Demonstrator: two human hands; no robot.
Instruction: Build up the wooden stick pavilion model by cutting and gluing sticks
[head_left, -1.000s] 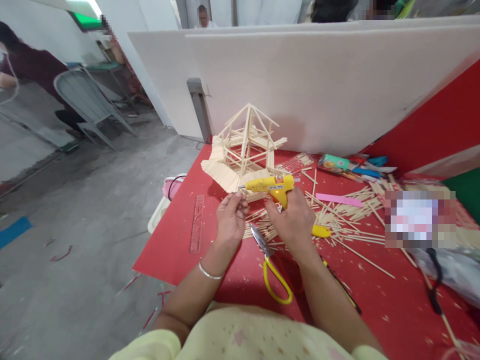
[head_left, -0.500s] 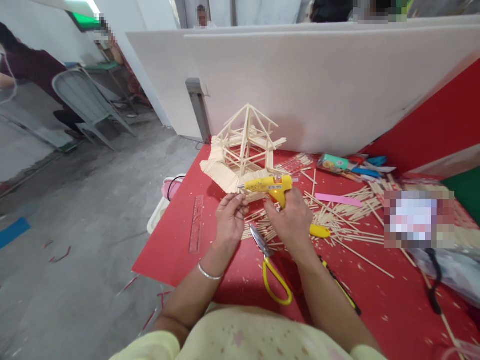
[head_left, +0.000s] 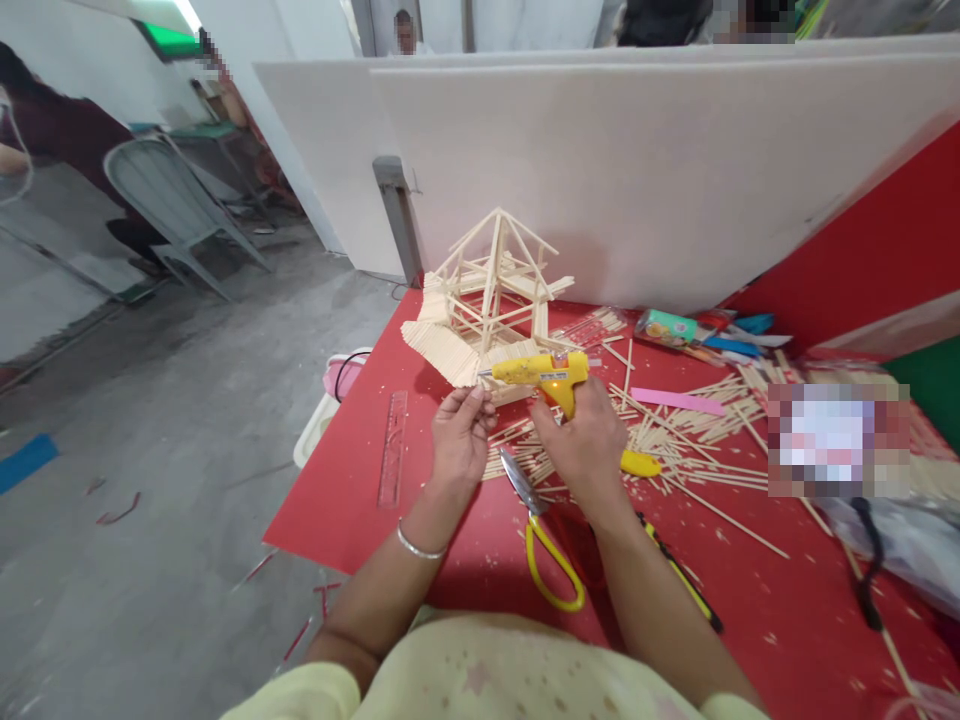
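Observation:
My right hand [head_left: 586, 447] is wrapped round the grip of a yellow glue gun [head_left: 538, 370], its nozzle pointing left. My left hand [head_left: 460, 438] is pinched just below the nozzle, fingertips together on something too small to name, perhaps a thin stick. Right behind both hands stands a stick-built model house [head_left: 487, 300] with a peaked frame roof and slatted eaves, on the red table [head_left: 352, 490].
Yellow-handled scissors [head_left: 541, 545] lie under my wrists. A clear ruler [head_left: 393, 446] lies left. Loose sticks [head_left: 697, 440] are scattered right, with a pink strip [head_left: 677, 399] and packets [head_left: 671, 327]. A white partition [head_left: 637, 170] backs the table. Grey chair [head_left: 172, 210] and a seated person far left.
My left hand has sunk slightly and its fingers have closed tighter under the glue gun's nozzle. The gun and right hand have hardly moved.

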